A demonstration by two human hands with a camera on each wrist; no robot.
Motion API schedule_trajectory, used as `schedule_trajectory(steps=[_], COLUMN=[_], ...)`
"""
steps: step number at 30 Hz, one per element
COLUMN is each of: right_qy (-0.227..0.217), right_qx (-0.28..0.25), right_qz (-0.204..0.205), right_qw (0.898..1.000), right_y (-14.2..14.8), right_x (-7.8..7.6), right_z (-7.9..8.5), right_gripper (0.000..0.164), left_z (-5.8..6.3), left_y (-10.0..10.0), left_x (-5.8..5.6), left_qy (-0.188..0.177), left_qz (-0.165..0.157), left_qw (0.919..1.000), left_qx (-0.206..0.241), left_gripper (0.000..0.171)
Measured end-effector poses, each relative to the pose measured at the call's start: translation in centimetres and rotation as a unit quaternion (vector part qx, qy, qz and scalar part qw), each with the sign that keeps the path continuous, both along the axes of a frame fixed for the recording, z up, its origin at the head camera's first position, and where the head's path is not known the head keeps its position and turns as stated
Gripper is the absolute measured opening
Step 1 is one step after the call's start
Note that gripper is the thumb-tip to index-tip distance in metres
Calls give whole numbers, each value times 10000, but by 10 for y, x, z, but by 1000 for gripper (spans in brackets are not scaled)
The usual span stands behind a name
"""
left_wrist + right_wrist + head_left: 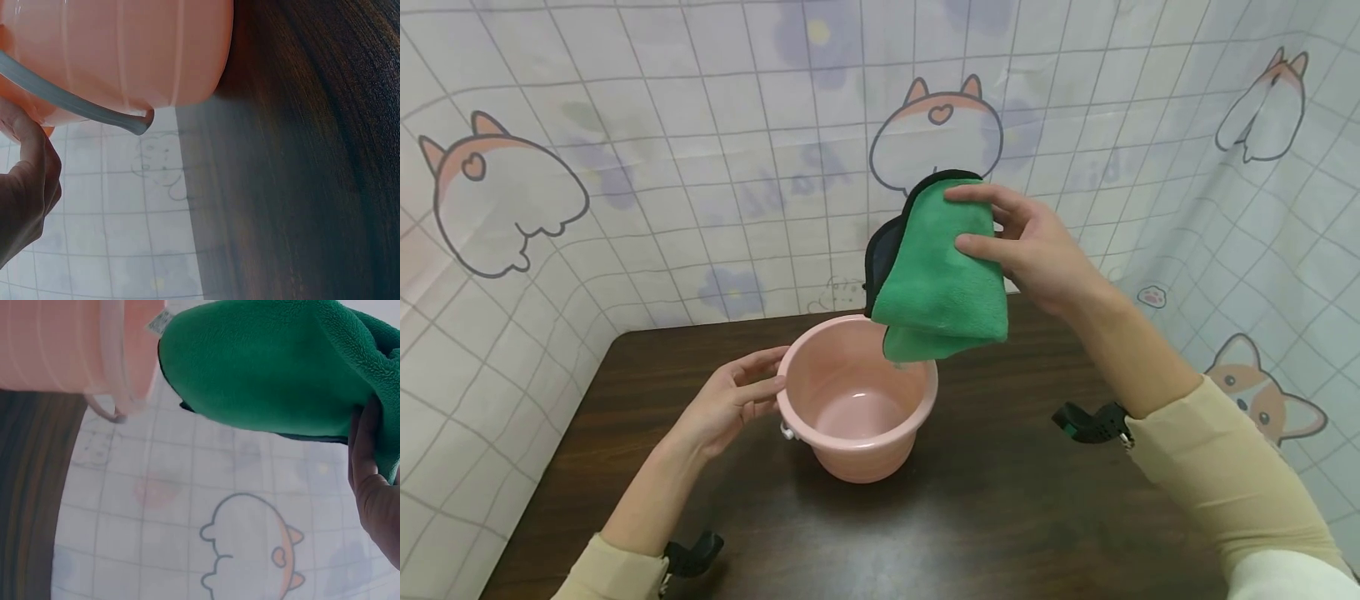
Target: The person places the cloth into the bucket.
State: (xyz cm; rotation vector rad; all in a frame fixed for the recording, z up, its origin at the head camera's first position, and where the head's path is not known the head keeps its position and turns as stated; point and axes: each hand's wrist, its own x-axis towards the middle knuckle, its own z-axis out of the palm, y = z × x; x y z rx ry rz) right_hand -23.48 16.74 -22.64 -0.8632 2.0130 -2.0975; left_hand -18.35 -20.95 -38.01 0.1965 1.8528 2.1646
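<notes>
A pink bucket (pixel 861 462) stands upright on the dark wooden table. At its left rim is my left hand (pixel 726 404), the thumb on the rim's edge and the other fingers against the outside. The grey handle (pixel 81 106) hangs down the bucket's side in the left wrist view. Over the bucket's right rim, my right hand (pixel 1037 250) holds up a folded green towel (pixel 951 275) with black edging and a dark grey reverse. Thumb and index finger lie on the towel's near face; other fingers are hidden behind it. The towel's lower end hangs over the bucket opening.
A wall covering (pixel 797 208) printed with a grid and cartoon dogs rises behind the table (pixel 985 500) and on both sides. Black wrist mounts (pixel 1093 422) stick out from both sleeves. A small pale tag (pixel 160 322) shows at the towel's end.
</notes>
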Motion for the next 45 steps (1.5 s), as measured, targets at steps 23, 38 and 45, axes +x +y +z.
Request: schedule_trajectory(steps=[23, 38, 45], right_qy=[-2, -606, -536], right_qx=[396, 577, 654], right_qz=[611, 862, 892], right_qw=[9973, 9928, 9924], right_y=[-34, -50, -53], right_x=[0, -2, -5], right_z=[-43, -67, -80], right_gripper=[40, 46, 45], left_z=[-2, -1, -2], left_y=[0, -2, -1], left_x=[1, 0, 0], left_qy=[-6, 9, 22], left_qz=[46, -6, -6], left_qw=[9994, 10000, 10000], left_qx=[-332, -74, -94], left_gripper=[54, 56, 56])
